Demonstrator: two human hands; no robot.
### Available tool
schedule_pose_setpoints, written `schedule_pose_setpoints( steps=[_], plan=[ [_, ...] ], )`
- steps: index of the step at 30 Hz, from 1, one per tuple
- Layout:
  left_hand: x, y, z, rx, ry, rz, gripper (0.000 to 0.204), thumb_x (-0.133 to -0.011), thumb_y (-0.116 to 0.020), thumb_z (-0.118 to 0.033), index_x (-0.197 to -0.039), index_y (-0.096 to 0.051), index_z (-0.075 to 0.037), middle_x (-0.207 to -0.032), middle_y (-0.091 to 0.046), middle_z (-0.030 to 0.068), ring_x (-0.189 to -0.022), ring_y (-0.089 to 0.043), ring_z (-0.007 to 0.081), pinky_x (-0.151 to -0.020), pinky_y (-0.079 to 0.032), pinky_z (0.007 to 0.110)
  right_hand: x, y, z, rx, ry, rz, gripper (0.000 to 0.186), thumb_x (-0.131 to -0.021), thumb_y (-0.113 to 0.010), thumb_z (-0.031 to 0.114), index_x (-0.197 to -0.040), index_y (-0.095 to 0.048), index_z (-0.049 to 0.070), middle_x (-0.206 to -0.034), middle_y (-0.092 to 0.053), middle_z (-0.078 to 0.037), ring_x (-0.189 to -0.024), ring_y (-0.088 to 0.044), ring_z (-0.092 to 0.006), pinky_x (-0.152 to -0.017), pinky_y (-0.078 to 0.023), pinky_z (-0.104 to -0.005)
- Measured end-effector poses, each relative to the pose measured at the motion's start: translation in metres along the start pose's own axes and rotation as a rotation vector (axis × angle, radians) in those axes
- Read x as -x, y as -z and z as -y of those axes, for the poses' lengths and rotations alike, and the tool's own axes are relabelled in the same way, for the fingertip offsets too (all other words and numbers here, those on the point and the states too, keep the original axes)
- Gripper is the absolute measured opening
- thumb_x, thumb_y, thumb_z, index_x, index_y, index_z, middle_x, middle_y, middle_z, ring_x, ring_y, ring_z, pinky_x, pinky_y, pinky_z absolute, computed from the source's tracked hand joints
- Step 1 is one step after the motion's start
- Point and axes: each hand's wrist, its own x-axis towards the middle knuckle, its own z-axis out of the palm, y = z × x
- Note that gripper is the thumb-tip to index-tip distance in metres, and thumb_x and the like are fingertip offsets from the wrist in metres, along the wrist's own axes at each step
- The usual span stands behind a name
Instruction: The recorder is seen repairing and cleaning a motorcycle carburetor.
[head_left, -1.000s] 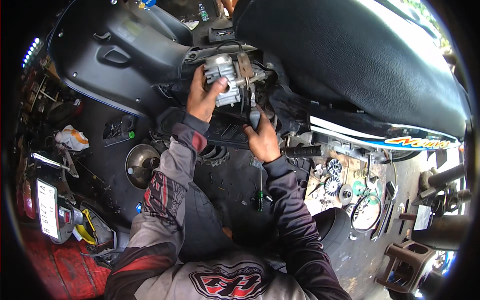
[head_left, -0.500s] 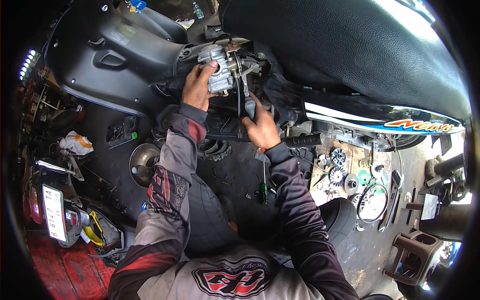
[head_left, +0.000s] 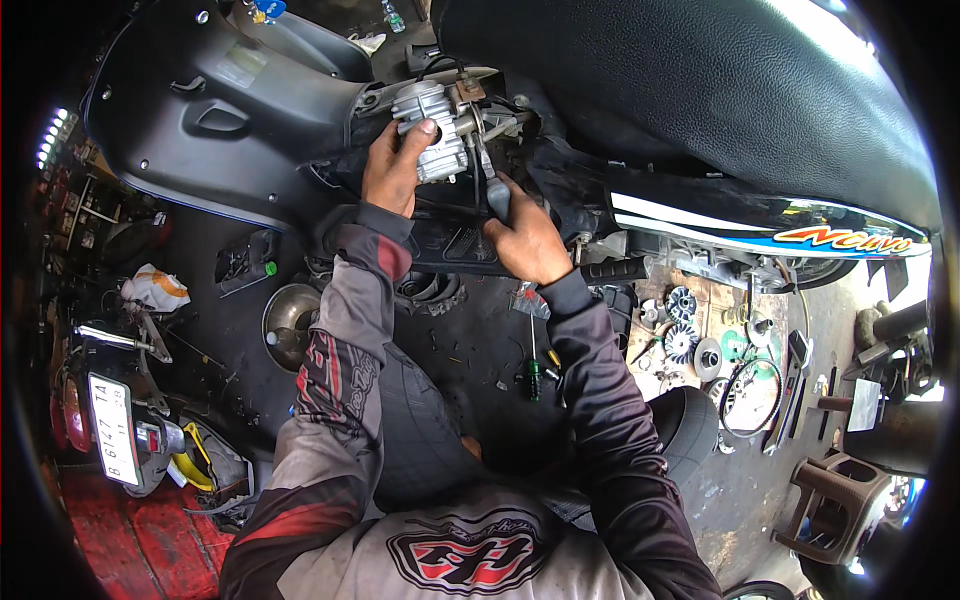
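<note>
My left hand (head_left: 395,165) grips a silver finned metal engine part (head_left: 428,150) over the opened middle of a dark scooter (head_left: 230,130), its thumb pressed on the part's face near a round hole. A brass-coloured bracket (head_left: 469,90) and a black cable join at the part's upper right. My right hand (head_left: 530,240) is closed on a grey grip (head_left: 498,197) just below and right of the part; the grip continues up into a narrow metal piece beside the cable, whose exact kind I cannot make out. The far fingers of both hands are partly hidden.
The black seat (head_left: 680,80) fills the upper right. A metal bowl (head_left: 287,318) and a green-handled screwdriver (head_left: 535,375) lie on the floor. Several removed parts (head_left: 707,357) sit on cardboard at right, near a brown plastic stool (head_left: 828,505). A red crate (head_left: 140,550) stands lower left.
Both hands and the silver part appear higher and a little further left in the picture than a second ago, as the view shifted. Both grips look the same.
</note>
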Motion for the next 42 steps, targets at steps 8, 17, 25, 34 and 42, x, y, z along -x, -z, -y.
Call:
schedule_pose_setpoints(
  steps=[8,17,25,34,42],
  plan=[
    [0.001,0.001,0.002,-0.052,-0.037,0.006,0.043,-0.095,-0.068,-0.023,-0.126,-0.056,0.005,-0.112,-0.065,0.0108,-0.1,-0.064,0.0153,-0.088,-0.052,0.03,-0.003,0.0,0.008,0.021,-0.046,0.011,0.071,-0.083,-0.064,0.019,-0.145,-0.038,-0.005,-0.113,-0.063,-0.035,-0.113,-0.059,-0.0478,-0.1,-0.046,-0.0462],
    [0.002,0.002,0.002,-0.003,0.007,0.002,0.042,-0.094,-0.069,-0.024,-0.124,-0.058,0.003,-0.11,-0.065,0.0095,-0.097,-0.065,0.0154,-0.085,-0.054,0.03,-0.006,-0.004,-0.01,-0.037,-0.188,0.068,0.04,-0.079,-0.064,0.017,-0.111,-0.062,-0.008,-0.094,-0.07,-0.024,-0.091,-0.068,-0.0308,-0.083,-0.05,-0.0388],
    [0.002,-0.008,-0.001,-0.16,0.014,-0.042,0.044,-0.094,-0.068,-0.028,-0.125,-0.056,0.001,-0.108,-0.065,0.009,-0.091,-0.068,0.0173,-0.072,-0.06,0.036,0.001,-0.008,0.004,-0.002,-0.172,-0.04,0.04,-0.078,-0.067,0.02,-0.106,-0.063,-0.009,-0.094,-0.069,-0.028,-0.094,-0.068,-0.0408,-0.084,-0.051,-0.0435],
    [-0.001,-0.016,-0.007,0.046,0.089,-0.142,0.047,-0.089,-0.074,-0.031,-0.114,-0.061,0.006,-0.095,-0.069,0.0114,-0.073,-0.07,0.0197,-0.055,-0.061,0.035,0.0,-0.019,-0.008,0.044,-0.139,-0.09,0.047,-0.078,-0.067,0.019,-0.116,-0.059,-0.007,-0.099,-0.068,-0.031,-0.099,-0.066,-0.0446,-0.087,-0.051,-0.0459],
    [-0.003,-0.016,-0.013,-0.034,0.162,-0.133,0.041,-0.093,-0.067,-0.037,-0.111,-0.065,0.0,-0.092,-0.07,0.0084,-0.073,-0.071,0.0207,-0.058,-0.061,0.039,0.0,-0.022,-0.012,-0.047,-0.089,-0.109,0.05,-0.078,-0.065,0.015,-0.121,-0.054,-0.009,-0.098,-0.066,-0.033,-0.098,-0.064,-0.0479,-0.089,-0.05,-0.0479]
  ],
)
